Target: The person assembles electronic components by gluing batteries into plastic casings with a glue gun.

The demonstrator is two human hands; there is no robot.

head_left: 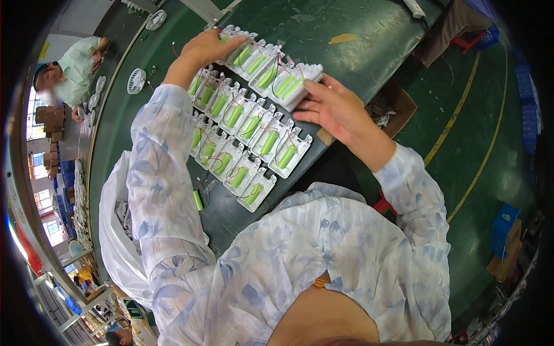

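Observation:
My left hand [209, 47] and my right hand [334, 109] grip the two ends of a far row of white plastic housings [271, 74]. My right thumb lies on top of the end housing, with fingers against its side. Each housing holds a green cylindrical battery with thin red and black wires. Part of the row's left end is hidden under my left hand. Nearer to me, a middle row of housings [235, 115] and a near row of housings [224, 162] lie side by side, open faces up. A loose green battery [198, 200] with wires lies at their near left.
White round fan parts [137, 81] stand on the dark green table at left, where a person [78, 72] works across from me. A white plastic bag [118, 230] hangs beside my left arm. An open cardboard box [399, 109] sits beyond the table's right edge. A yellow scrap [344, 38] lies farther back.

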